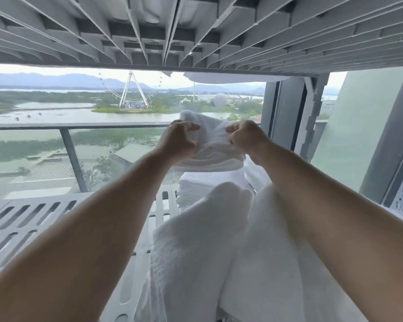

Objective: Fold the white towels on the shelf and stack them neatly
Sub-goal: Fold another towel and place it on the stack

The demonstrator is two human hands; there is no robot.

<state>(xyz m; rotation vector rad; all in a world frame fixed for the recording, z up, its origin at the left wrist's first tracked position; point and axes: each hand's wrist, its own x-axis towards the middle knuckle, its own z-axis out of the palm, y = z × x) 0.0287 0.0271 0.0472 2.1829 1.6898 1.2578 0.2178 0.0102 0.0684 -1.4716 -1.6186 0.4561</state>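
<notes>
Bunched white terry towel [211, 147]: gripped by left hand [176, 139] and right hand [247, 138] (fingers [190, 127] curled tight), directly above folded white towel stack [193, 190].

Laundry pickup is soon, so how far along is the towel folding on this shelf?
Done: a stack of folded towels sits at the far end of the slatted shelf. In hand: the left hand and right hand both grip a bunched towel just above that stack. Left: loose towels, seemingly unfolded, lie heaped in the foreground between the forearms.
</notes>
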